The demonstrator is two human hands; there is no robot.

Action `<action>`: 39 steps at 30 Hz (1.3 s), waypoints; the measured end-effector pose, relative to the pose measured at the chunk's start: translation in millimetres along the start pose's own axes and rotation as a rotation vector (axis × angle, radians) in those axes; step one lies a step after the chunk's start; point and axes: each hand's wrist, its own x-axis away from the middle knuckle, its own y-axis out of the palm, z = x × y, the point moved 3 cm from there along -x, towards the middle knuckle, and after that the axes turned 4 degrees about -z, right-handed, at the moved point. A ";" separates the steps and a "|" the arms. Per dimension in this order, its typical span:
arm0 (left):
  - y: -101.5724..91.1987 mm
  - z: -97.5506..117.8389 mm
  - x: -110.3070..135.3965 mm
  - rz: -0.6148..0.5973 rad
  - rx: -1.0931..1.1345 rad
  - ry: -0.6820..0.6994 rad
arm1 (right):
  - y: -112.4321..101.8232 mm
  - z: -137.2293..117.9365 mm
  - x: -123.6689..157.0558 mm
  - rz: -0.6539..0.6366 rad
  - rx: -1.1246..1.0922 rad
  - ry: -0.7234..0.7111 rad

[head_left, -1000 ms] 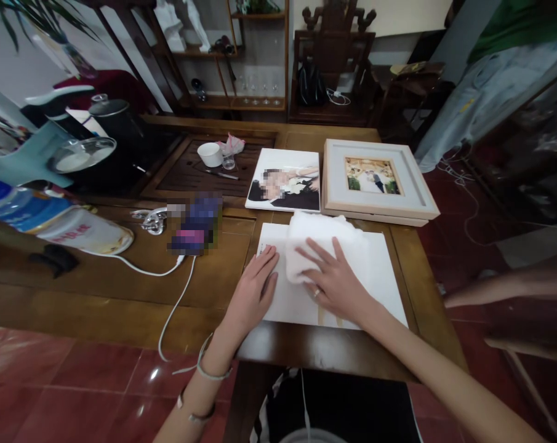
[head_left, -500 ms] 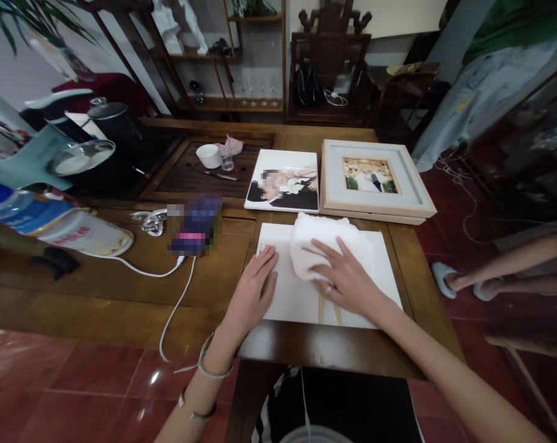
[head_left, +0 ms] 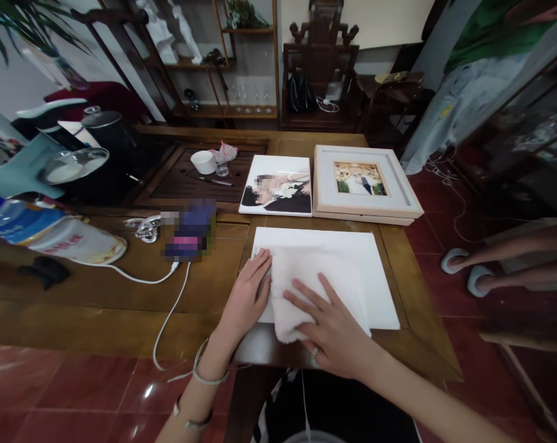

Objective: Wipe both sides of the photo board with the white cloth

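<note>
A white rectangular panel (head_left: 380,295) lies flat on the wooden table near its front edge. Over its left and middle part a fluffy white cloth (head_left: 282,314) is spread, its near edge reaching the panel's front side. My right hand (head_left: 331,326) presses on top of the cloth, fingers spread and stretched out. At the panel's left edge rests my left hand (head_left: 248,292), fingers extended and close together, its fingertips beside the cloth's left edge. The cloth hides much of the panel's surface.
Behind the panel lie a photo print (head_left: 278,184) and a framed picture (head_left: 361,181). To the left are a phone (head_left: 190,231) on a white cable, a large plastic bottle (head_left: 61,234) and a white cup (head_left: 203,162). A person in green (head_left: 500,37) stands at right.
My right hand and the cloth have moved toward me and slightly left, from the panel's far part to its front edge. My left hand has stayed at the panel's left edge.
</note>
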 end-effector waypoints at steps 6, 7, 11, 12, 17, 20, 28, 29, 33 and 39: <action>1.9 -0.7 0.9 0.018 0.006 0.004 | -21.9 46.5 -19.2 0.009 0.024 0.031; 2.1 -0.9 0.9 0.018 0.009 0.002 | -25.8 57.1 -26.3 0.032 0.035 0.044; 2.2 -1.4 0.9 0.019 0.016 -0.004 | -32.5 86.3 -51.1 0.119 0.084 0.107; 2.1 -1.4 0.8 0.019 0.015 -0.004 | -31.5 87.6 -54.3 0.135 0.096 0.116; 1.0 -1.2 0.0 0.028 0.006 -0.005 | -13.9 52.4 -40.3 0.132 0.100 0.101; 0.5 -0.6 -0.3 0.010 -0.007 0.000 | -1.5 16.0 -16.1 0.056 0.034 0.042; 0.4 -0.2 0.0 0.005 -0.009 -0.007 | -14.9 28.3 -3.2 0.009 0.013 0.013; 0.5 -0.3 0.1 0.013 -0.008 -0.008 | -18.8 39.7 -9.0 0.032 0.031 0.037; 1.4 -0.6 0.1 0.019 0.000 -0.005 | -27.5 75.6 -36.5 0.154 0.090 0.130; 1.3 -0.5 0.3 0.019 0.002 0.003 | -12.5 52.2 -41.5 0.176 0.109 0.149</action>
